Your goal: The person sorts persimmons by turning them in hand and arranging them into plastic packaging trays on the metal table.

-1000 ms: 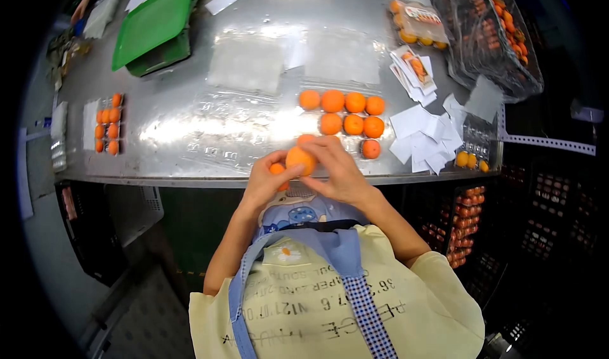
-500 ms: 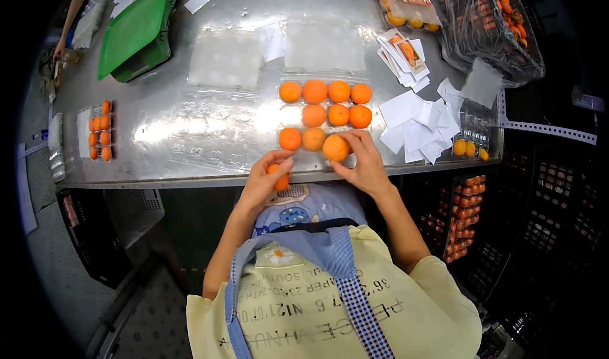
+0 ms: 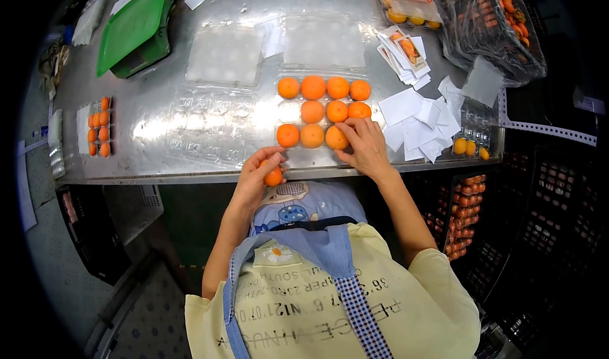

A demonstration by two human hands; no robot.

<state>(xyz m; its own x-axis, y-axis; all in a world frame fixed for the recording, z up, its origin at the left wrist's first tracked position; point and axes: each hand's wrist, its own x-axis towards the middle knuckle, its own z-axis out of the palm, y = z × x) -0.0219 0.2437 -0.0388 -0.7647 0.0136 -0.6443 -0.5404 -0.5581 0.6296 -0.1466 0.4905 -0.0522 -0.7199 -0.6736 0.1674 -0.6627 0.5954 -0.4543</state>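
Observation:
My left hand [image 3: 257,172] is closed around a small orange [image 3: 273,176] just over the table's front edge. With fingertips and thumb, my right hand [image 3: 366,144] grips another orange [image 3: 335,138], which sits in the front row of a clear plastic tray [image 3: 289,110]. Three rows of oranges fill much of this tray, with a vacant cup at the left of the middle row. My right hand hides the tray's front right corner. To the left lies a second clear tray [image 3: 206,127], its cups vacant.
White paper slips [image 3: 415,121] and printed labels [image 3: 406,51] lie right of the tray. A packed fruit box [image 3: 409,4] and a plastic-lined crate [image 3: 469,35] stand at the back right. A green bin [image 3: 133,29] and a small fruit pack [image 3: 99,127] are on the left.
My right hand has set its orange down into the front row, its fingers still on it. My left hand has drawn slightly left with its orange.

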